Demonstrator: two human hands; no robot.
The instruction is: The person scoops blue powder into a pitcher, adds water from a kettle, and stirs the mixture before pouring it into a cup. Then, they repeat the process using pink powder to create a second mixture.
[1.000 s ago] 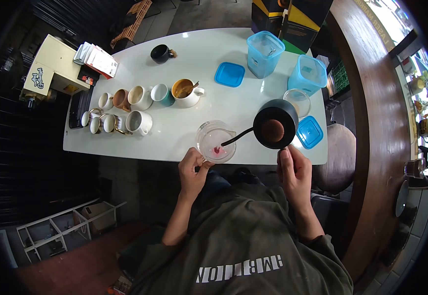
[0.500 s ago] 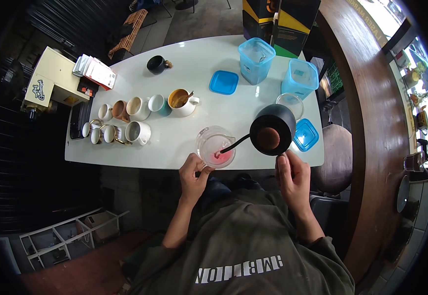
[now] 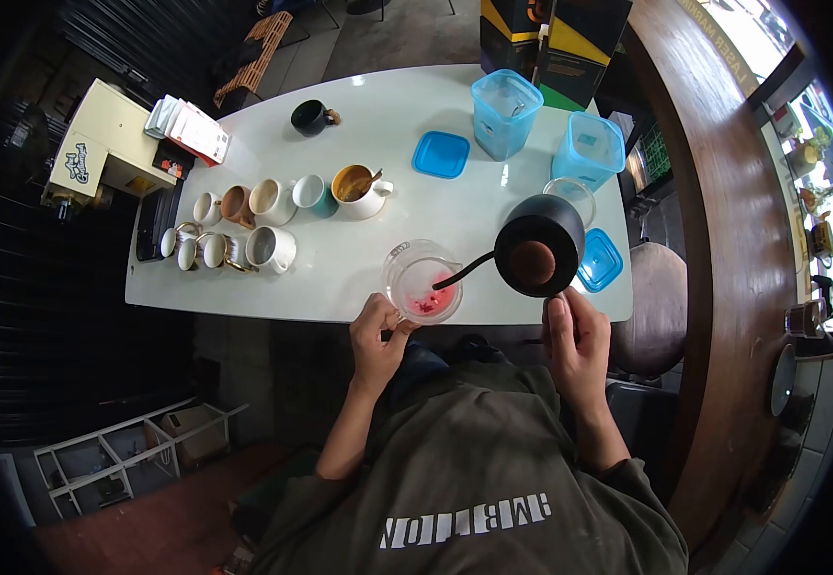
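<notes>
Pink liquid higher; clear pitcher, black kettle.

Olive-green sweatshirt with white lettering

The person wears a loose, dull olive-green sweatshirt with 1 line of white block lettering across the chest, near the bottom of the view and reading reversed. The left sleeve ends about the elbow, and the right sleeve ends partway down the forearm. The left hand and right hand are bare
</notes>
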